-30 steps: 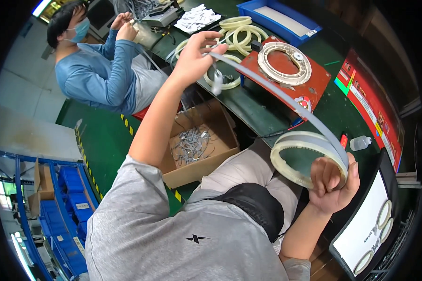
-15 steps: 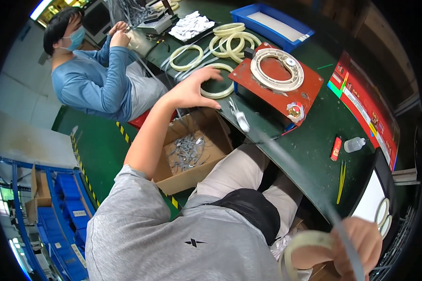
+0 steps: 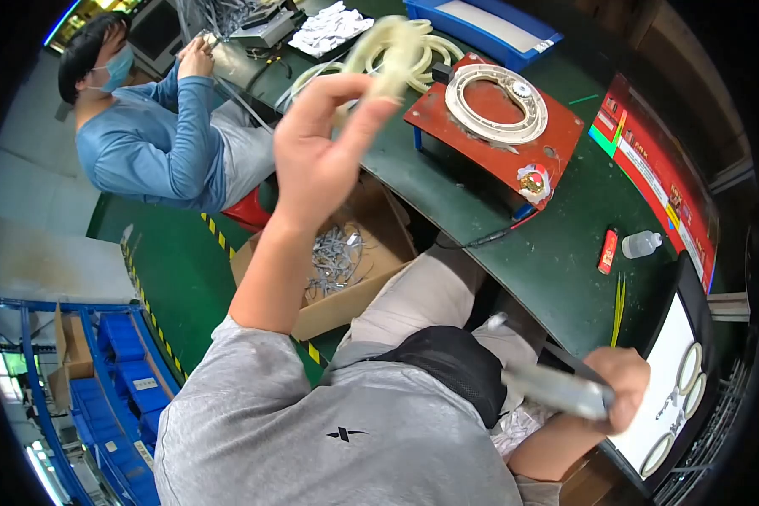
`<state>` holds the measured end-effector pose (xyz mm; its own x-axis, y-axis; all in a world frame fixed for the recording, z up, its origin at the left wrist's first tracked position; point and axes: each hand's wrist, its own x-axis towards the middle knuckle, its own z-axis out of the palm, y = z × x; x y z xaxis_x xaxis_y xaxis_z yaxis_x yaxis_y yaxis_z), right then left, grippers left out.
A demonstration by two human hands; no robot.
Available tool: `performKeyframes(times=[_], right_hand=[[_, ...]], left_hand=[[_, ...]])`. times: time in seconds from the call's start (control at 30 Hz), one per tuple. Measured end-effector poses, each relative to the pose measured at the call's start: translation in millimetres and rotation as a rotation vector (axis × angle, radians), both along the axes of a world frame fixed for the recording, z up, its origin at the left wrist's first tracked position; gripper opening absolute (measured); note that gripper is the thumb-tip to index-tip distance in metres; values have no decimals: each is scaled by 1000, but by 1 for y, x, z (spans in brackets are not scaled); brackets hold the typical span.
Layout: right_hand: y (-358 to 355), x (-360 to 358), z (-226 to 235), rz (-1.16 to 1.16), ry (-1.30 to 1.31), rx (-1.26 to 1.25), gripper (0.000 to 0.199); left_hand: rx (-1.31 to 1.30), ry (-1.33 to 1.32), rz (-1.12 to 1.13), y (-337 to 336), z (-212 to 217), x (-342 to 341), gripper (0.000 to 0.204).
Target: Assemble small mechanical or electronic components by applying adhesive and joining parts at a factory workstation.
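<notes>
My left hand (image 3: 320, 156) is raised over the table's left edge, thumb and fingers closed on a cream plastic ring (image 3: 388, 51), which is blurred by motion. At the lower right my right hand (image 3: 622, 390) is closed around a blurred pale ring (image 3: 552, 390), seen almost edge-on. A small white piece (image 3: 496, 321) shows above my lap, left of that hand; how it joins the ring is too smeared to tell. A cream ring-shaped part (image 3: 514, 135) with a small gear lies on the red stand (image 3: 434, 126).
More cream rings (image 3: 430, 55), white parts (image 3: 333, 25) and a blue tray (image 3: 489, 29) sit at the back. A red lighter (image 3: 607, 250), clear bottle (image 3: 643, 244) and yellow tweezers (image 3: 619, 312) lie right. Below the table edge stands a cardboard box (image 3: 379, 228). A co-worker (image 3: 152, 135) sits left.
My left hand has gone from reaching at a ring on the table to lifting it. The right hand has moved up and left with its ring, and the grey strip no longer stretches across the table.
</notes>
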<state>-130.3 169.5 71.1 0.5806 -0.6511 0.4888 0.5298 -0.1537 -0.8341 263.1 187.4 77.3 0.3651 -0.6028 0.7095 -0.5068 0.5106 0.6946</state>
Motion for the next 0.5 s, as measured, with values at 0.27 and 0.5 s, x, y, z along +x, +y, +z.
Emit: performKeyframes(times=[0.27,0.5], right_hand=[[-5,-12,-52,-270,294,405,43],[-12,-15,-76,-222,144,526,41]], left_hand=[[-130,-604,37,-68,4,-76,21],[-190,-640,171,-88,-1,-101,22]])
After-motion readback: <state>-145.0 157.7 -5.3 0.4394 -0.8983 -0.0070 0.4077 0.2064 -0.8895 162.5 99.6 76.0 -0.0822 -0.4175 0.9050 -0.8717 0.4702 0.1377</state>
